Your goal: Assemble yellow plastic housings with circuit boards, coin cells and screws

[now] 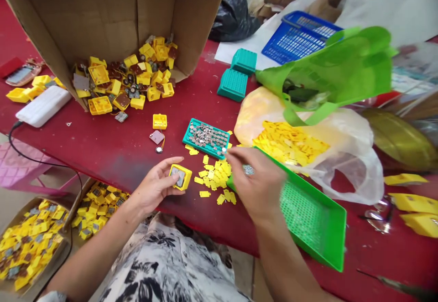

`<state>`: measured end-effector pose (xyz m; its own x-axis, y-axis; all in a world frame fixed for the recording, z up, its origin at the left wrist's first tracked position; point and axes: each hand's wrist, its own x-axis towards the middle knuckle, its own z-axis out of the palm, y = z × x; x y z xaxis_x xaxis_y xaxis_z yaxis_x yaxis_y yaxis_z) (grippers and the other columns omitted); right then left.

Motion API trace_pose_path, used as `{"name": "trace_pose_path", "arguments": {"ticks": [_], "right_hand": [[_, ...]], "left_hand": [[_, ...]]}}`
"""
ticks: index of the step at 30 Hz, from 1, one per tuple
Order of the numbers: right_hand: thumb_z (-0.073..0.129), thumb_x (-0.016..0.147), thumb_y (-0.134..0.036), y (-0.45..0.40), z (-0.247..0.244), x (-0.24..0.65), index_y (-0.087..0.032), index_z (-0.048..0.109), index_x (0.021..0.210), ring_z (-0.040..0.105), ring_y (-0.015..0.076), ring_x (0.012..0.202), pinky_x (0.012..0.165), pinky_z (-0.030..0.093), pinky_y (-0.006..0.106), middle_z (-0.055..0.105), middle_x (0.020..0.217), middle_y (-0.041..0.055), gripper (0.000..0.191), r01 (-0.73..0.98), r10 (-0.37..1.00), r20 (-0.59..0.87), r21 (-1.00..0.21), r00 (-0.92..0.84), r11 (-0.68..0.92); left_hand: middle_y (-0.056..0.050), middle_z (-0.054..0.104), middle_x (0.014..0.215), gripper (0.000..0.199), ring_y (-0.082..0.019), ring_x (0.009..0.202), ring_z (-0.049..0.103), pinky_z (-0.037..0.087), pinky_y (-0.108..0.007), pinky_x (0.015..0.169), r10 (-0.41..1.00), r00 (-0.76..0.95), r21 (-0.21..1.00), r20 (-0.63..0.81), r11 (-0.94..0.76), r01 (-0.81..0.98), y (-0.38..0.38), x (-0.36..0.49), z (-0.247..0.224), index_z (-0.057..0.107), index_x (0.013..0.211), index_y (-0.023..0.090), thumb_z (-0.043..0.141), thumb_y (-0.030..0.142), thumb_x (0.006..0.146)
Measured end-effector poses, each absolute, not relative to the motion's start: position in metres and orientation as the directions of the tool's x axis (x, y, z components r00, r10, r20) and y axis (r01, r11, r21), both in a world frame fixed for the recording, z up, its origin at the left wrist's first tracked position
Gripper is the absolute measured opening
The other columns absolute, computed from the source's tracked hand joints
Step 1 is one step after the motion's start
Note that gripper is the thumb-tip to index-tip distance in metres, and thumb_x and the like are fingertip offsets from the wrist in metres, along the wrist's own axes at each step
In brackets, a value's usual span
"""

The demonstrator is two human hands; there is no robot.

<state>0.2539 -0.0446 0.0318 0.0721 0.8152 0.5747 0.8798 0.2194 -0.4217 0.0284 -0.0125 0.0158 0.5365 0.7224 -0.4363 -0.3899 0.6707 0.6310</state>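
Observation:
My left hand [159, 181] is closed round a small yellow plastic case [185, 179], its thumb pressing on the grey square part [177, 174] set in it. Over the near right corner of a teal tray [187, 138], my right hand [258, 179] pinches a shiny button cell [223, 150] at its fingertips. Many similar button cells [201, 134] lie in that tray. Small yellow plastic covers [215, 174] are scattered on the red table between my hands. Farther back sit an open yellow case [159, 121] and a circuit board [156, 137] wired to a round part [159, 149].
A cardboard box [102, 14] on its side holds a heap of yellow cases [118, 85]. A green basket [311, 220] lies beside my right forearm, near a plastic bag [356, 133] of yellow pieces. A white power bank [44, 106] with a cable rests at left. Filled boxes [34, 238] stand below.

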Motion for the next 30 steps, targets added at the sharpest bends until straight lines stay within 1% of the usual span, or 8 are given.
{"name": "trace_pose_path", "arguments": {"ticks": [5, 10, 13, 16, 18, 21, 24, 30], "right_hand": [[0.048, 0.095, -0.027, 0.013, -0.001, 0.243, -0.018, 0.069, 0.082, 0.061, 0.0222, 0.083, 0.078, 0.051, 0.038, 0.068, 0.084, 0.0087, 0.027, 0.922, 0.864, 0.503, -0.32, -0.031, 0.22], [0.046, 0.093, -0.022, 0.02, -0.02, 0.247, -0.019, 0.072, 0.081, 0.056, 0.0246, 0.085, 0.081, 0.048, 0.043, 0.066, 0.085, 0.0107, 0.028, 0.95, 0.904, 0.428, -0.285, 0.004, 0.13], [0.045, 0.092, -0.022, 0.019, -0.019, 0.247, -0.018, 0.071, 0.084, 0.056, 0.0255, 0.086, 0.08, 0.048, 0.043, 0.066, 0.087, 0.012, 0.027, 0.952, 0.91, 0.413, -0.292, 0.039, 0.091], [0.044, 0.091, -0.021, 0.018, -0.013, 0.245, -0.018, 0.068, 0.088, 0.058, 0.0244, 0.086, 0.079, 0.048, 0.04, 0.066, 0.089, 0.0112, 0.024, 0.946, 0.91, 0.41, -0.315, 0.067, 0.073], [0.044, 0.09, -0.019, 0.017, -0.009, 0.243, -0.018, 0.066, 0.092, 0.06, 0.0233, 0.086, 0.078, 0.048, 0.038, 0.067, 0.091, 0.0107, 0.023, 0.942, 0.911, 0.406, -0.327, 0.071, 0.072], [0.043, 0.09, -0.019, 0.016, -0.006, 0.239, -0.018, 0.067, 0.093, 0.06, 0.0231, 0.087, 0.08, 0.048, 0.037, 0.067, 0.091, 0.0106, 0.024, 0.94, 0.919, 0.391, -0.329, 0.047, 0.092], [0.043, 0.091, -0.02, 0.017, -0.008, 0.236, -0.018, 0.07, 0.088, 0.06, 0.0234, 0.086, 0.08, 0.048, 0.038, 0.066, 0.087, 0.0108, 0.027, 0.94, 0.932, 0.362, -0.326, 0.022, 0.104], [0.05, 0.085, -0.018, 0.024, -0.014, 0.236, -0.015, 0.069, 0.078, 0.057, 0.025, 0.081, 0.078, 0.047, 0.041, 0.064, 0.082, 0.0129, 0.02, 0.938, 0.948, 0.315, -0.34, 0.05, 0.063]], "left_hand": [[-0.005, 0.065, 0.108, 0.048, -0.011, 0.077, 0.061, 0.052, -0.02, 0.058, 0.729, 0.518, 0.566, -0.448, 0.68, -0.466, -0.015, 0.024, 0.022, 0.069, 0.11, 0.02, 0.085, 0.029, 0.065], [0.001, 0.059, 0.082, 0.047, -0.01, 0.072, 0.058, 0.041, -0.017, 0.052, 0.74, 0.517, 0.614, -0.43, 0.66, -0.434, -0.014, 0.026, 0.024, 0.07, 0.108, 0.02, 0.086, 0.026, 0.064], [-0.002, 0.062, 0.084, 0.048, -0.013, 0.079, 0.061, 0.045, -0.021, 0.058, 0.729, 0.53, 0.615, -0.434, 0.669, -0.416, -0.013, 0.028, 0.023, 0.069, 0.112, 0.019, 0.083, 0.028, 0.068], [-0.006, 0.066, 0.091, 0.048, -0.018, 0.089, 0.064, 0.05, -0.026, 0.072, 0.733, 0.519, 0.608, -0.44, 0.668, -0.429, -0.012, 0.03, 0.022, 0.07, 0.113, 0.017, 0.082, 0.031, 0.07], [-0.007, 0.069, 0.094, 0.047, -0.017, 0.091, 0.064, 0.05, -0.026, 0.076, 0.745, 0.507, 0.608, -0.433, 0.657, -0.446, -0.011, 0.03, 0.021, 0.071, 0.113, 0.016, 0.081, 0.034, 0.071], [-0.008, 0.072, 0.1, 0.046, -0.015, 0.086, 0.065, 0.05, -0.023, 0.072, 0.759, 0.499, 0.606, -0.418, 0.642, -0.469, -0.01, 0.03, 0.019, 0.071, 0.113, 0.016, 0.08, 0.036, 0.073], [-0.01, 0.073, 0.104, 0.043, -0.016, 0.087, 0.067, 0.054, -0.025, 0.072, 0.761, 0.502, 0.594, -0.412, 0.642, -0.485, -0.009, 0.029, 0.017, 0.07, 0.113, 0.017, 0.078, 0.036, 0.076], [-0.011, 0.073, 0.104, 0.034, -0.017, 0.086, 0.067, 0.057, -0.027, 0.074, 0.769, 0.488, 0.571, -0.413, 0.636, -0.519, -0.009, 0.028, 0.013, 0.07, 0.111, 0.015, 0.074, 0.031, 0.081]]}}
